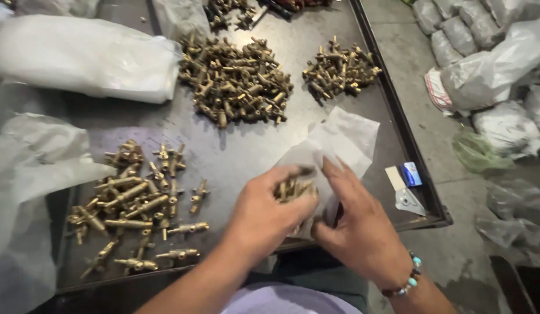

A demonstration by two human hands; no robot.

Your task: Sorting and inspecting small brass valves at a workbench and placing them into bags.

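The left hand (264,218) clamps a bunch of brass fittings (293,189), the right hand (357,229) pinches one clear bag (334,145), and three brass piles (235,81) lie farther off and left.

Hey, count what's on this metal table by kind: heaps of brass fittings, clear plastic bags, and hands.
Heaps of brass fittings: 3, near, middle, far
Clear plastic bags on the table: 3, flat stack, crumpled one, held one
Hands: 2, left hand, right hand
Total: 8

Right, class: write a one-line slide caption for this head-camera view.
Left hand holds brass fittings at a clear plastic bag held by the right hand, with piles of fittings on the table.
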